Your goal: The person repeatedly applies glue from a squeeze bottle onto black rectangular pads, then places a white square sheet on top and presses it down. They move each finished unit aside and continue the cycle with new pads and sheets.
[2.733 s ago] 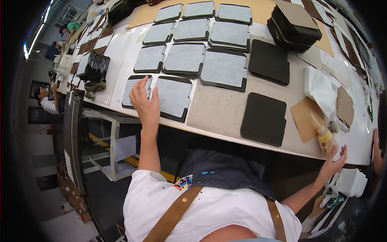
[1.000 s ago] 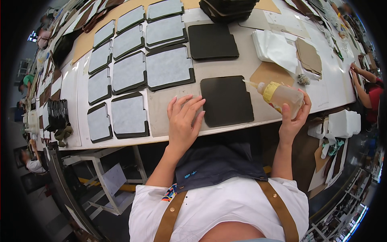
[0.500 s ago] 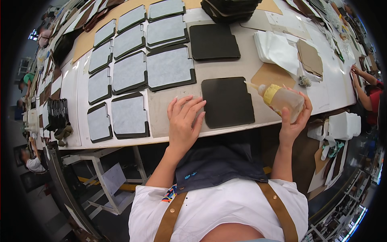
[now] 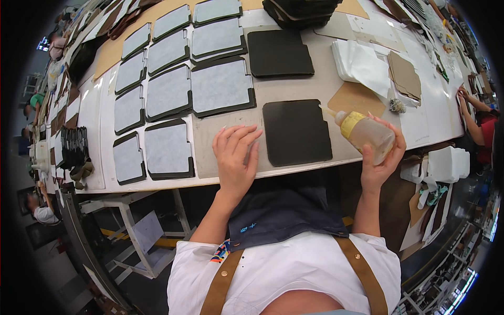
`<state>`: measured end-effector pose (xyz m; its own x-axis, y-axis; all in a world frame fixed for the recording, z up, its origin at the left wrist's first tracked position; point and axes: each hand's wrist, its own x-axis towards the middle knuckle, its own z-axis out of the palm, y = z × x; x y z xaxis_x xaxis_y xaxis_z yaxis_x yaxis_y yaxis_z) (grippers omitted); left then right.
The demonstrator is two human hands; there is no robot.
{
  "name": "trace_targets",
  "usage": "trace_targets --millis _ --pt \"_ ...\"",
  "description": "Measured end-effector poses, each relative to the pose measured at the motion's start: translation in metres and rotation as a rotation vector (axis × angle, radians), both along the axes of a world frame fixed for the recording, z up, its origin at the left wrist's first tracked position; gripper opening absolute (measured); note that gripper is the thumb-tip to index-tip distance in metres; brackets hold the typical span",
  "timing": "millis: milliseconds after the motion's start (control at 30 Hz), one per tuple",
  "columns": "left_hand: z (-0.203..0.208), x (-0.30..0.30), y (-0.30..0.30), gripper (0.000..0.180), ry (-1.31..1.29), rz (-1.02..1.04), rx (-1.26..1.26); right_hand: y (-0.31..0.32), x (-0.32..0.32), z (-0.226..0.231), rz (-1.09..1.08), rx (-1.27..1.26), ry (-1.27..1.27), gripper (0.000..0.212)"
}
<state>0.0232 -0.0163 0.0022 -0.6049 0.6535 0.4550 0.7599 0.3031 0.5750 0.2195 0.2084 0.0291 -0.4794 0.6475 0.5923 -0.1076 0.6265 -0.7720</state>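
In my right hand (image 4: 382, 149) is a translucent squeeze bottle (image 4: 370, 137) with a yellow band and a narrow nozzle. It is tilted, its nozzle pointing left at the upper right edge of a black panel (image 4: 297, 133). That panel lies flat near the table's front edge. My left hand (image 4: 236, 152) rests just left of the panel, apart from it, with nothing in it and its fingers loosely spread. A second black panel (image 4: 280, 53) lies farther back. Left of my left hand, black panels faced with pale grey sheets (image 4: 220, 86) sit in overlapping rows.
A dark stack (image 4: 300, 13) stands at the back. White sheets (image 4: 361, 65), brown card pieces (image 4: 404, 76) and a small clump (image 4: 397, 105) lie right of the panels. At the far right edge, another person's arms (image 4: 472, 118) reach the table (image 4: 420, 126).
My left hand has moved slightly left, away from the black panel. The bottle in my right hand has shifted a little, its nozzle still by the panel's upper right edge.
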Motion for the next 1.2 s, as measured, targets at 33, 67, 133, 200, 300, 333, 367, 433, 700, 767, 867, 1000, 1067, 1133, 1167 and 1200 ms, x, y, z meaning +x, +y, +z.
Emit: trace_targets --millis 33,67,133,200,300,333,367,433,700,767,867,1000,1067,1133,1167,1200 --pt "0.000 0.000 0.000 0.026 0.003 0.001 0.005 -0.001 -0.001 0.000 0.009 0.013 0.003 0.064" --pt "-0.001 0.000 0.000 0.026 0.006 0.003 0.010 -0.001 -0.001 0.000 0.018 0.026 0.007 0.064" --pt "-0.001 0.000 0.000 0.026 0.010 0.005 0.011 -0.003 -0.002 -0.001 0.032 0.051 -0.001 0.064" --pt "-0.002 0.000 0.000 0.027 0.013 0.003 0.015 -0.006 -0.004 -0.001 0.051 0.072 -0.002 0.065" --pt "-0.004 -0.001 -0.001 0.029 0.016 -0.003 0.022 -0.010 -0.009 -0.001 0.091 0.095 0.004 0.067" --pt "-0.004 -0.001 -0.001 0.029 0.016 -0.003 0.024 -0.011 -0.011 -0.002 0.106 0.102 0.007 0.067" --pt "-0.004 -0.001 -0.001 0.029 0.016 -0.003 0.026 -0.012 -0.013 -0.002 0.122 0.109 0.010 0.068" --pt "-0.001 0.000 -0.001 0.026 0.011 0.001 0.019 -0.015 -0.017 -0.002 0.151 0.116 0.018 0.069" --pt "-0.002 -0.001 -0.001 0.026 0.007 0.003 0.039 -0.026 -0.035 -0.003 0.253 0.143 0.026 0.078" --pt "-0.002 -0.001 -0.001 0.026 0.009 0.006 0.040 -0.029 -0.039 -0.004 0.271 0.149 0.026 0.079" --pt "-0.001 0.000 -0.002 0.024 -0.009 0.007 0.031 -0.035 -0.047 -0.006 0.332 0.146 0.012 0.072" --pt "-0.003 -0.001 -0.002 0.026 0.003 0.007 0.052 -0.041 -0.059 -0.003 0.378 0.158 0.013 0.075" --pt "-0.003 -0.001 -0.002 0.027 0.002 0.001 0.056 -0.042 -0.064 -0.001 0.385 0.173 0.029 0.080" --pt "-0.003 -0.001 -0.003 0.028 -0.010 0.018 0.076 -0.041 -0.066 -0.004 0.406 0.036 0.044 0.080" --pt "-0.003 -0.001 -0.004 0.029 -0.016 0.025 0.086 -0.040 -0.067 -0.004 0.415 -0.032 0.051 0.080" --pt "-0.003 -0.001 -0.004 0.030 -0.030 0.038 0.120 -0.038 -0.067 -0.003 0.418 -0.112 0.100 0.082"
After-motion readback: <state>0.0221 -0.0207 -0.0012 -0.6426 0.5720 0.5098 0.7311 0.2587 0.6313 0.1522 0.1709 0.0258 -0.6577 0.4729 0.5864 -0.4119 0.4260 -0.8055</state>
